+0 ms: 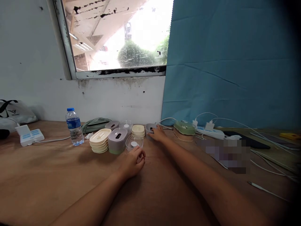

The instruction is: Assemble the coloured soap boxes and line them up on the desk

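Observation:
My right hand (158, 133) reaches to the back of the table, its fingers on a grey-purple oval container (149, 128) with a slot in its lid. Closer to me, my left hand (133, 161) rests loosely curled, thumb and fingers apart, with nothing visible in it. Just beyond its fingers is a clear plastic container (134, 142) with a white disc. Left of that stand a taller grey-purple slotted container (118, 139) with a green base and a stack of cream trays (100, 140). A smaller cream stack (138, 130) is between the clear and grey-purple containers.
A water bottle (74, 127), a green pouch (95, 124) and a power strip (31, 137) are to the left. On the right are a green-and-brown box (184, 129), another power strip (210, 133) and trailing white cables. A wall and blue curtain (223, 62) close the back.

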The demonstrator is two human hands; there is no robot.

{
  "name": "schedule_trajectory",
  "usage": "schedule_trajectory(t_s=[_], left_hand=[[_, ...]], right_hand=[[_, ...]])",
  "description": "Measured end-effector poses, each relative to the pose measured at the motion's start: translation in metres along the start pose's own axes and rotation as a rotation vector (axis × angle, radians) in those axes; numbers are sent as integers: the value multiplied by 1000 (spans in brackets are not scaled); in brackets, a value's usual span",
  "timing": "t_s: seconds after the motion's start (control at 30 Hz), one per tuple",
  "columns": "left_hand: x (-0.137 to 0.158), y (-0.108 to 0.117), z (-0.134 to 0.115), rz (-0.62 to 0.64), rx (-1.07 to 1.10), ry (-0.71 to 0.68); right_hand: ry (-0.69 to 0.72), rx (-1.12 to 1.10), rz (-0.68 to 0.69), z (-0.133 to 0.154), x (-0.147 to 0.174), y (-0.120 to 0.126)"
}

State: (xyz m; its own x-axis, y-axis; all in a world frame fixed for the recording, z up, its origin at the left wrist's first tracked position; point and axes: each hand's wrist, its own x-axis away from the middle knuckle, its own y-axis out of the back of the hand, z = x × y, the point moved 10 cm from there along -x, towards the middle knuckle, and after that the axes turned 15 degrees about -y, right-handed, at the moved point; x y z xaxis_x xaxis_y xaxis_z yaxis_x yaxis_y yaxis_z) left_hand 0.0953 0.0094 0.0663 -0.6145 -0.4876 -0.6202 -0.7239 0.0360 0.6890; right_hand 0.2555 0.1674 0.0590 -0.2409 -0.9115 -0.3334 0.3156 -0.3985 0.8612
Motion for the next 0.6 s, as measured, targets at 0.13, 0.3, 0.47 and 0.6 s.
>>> schedule_trajectory(t_s=[0.13, 0.3, 0.47, 0.6], left_hand=[[0, 1, 1, -11, 5, 0], [0, 1, -4, 9, 9, -11], [2, 2, -17, 33, -35, -25], [-2, 8, -27, -11, -93, -52]], right_hand=[[-45, -22, 8, -3, -9, 1], [-58, -91, -50, -5, -6, 24], [72, -103, -60, -21, 50, 61], [245, -3, 29, -41, 125, 85]])
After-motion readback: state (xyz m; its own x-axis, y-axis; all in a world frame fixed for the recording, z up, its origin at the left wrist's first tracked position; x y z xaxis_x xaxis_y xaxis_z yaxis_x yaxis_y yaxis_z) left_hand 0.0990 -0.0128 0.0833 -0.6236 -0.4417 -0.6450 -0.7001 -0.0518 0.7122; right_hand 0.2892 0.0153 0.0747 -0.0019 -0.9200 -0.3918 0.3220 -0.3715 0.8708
